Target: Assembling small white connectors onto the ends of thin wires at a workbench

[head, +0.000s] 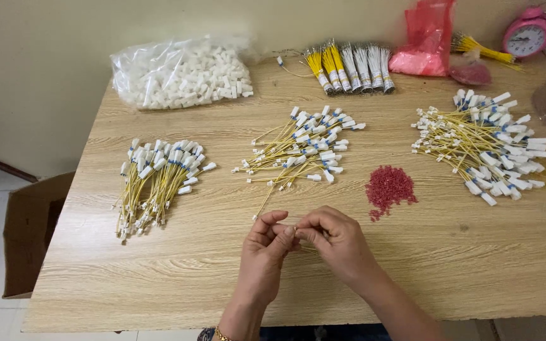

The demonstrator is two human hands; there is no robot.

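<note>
My left hand (265, 243) and my right hand (335, 237) meet above the near middle of the wooden table (159, 271). Their fingertips pinch together on a small white connector (293, 228) at the end of a thin yellow wire; most of it is hidden by the fingers. Just beyond the hands lies a loose pile of yellow wires with white plugs (308, 148). A small heap of tiny red pieces (388, 188) sits to the right of the hands.
More wire piles lie at the left (156, 183) and right (485, 148). At the back: a clear bag of white connectors (181, 74), bundled yellow and white wires (349, 66), a red plastic bag (426, 41), a pink alarm clock (527, 35). A cardboard box (30, 233) stands on the floor at left.
</note>
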